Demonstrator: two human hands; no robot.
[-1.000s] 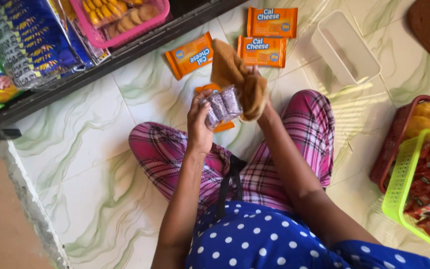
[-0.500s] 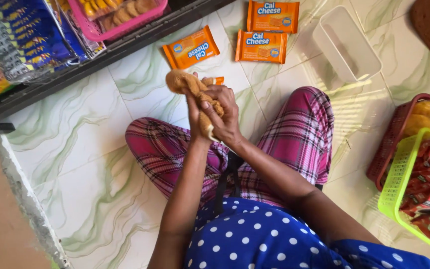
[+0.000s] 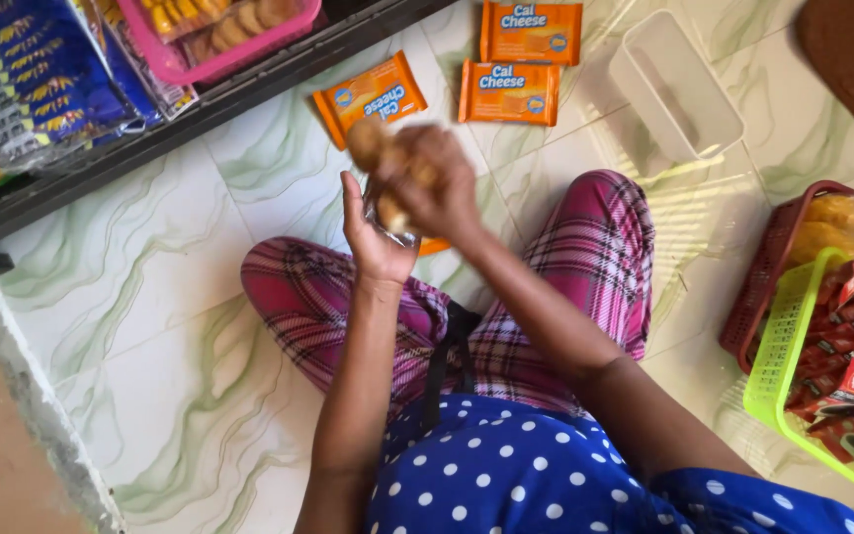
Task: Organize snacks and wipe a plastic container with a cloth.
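Right hand now over clear packet

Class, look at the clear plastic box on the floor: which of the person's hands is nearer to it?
The right hand is nearer, lying to the left of the clear plastic box and slightly below it in the picture. The left hand is further left and lower still.
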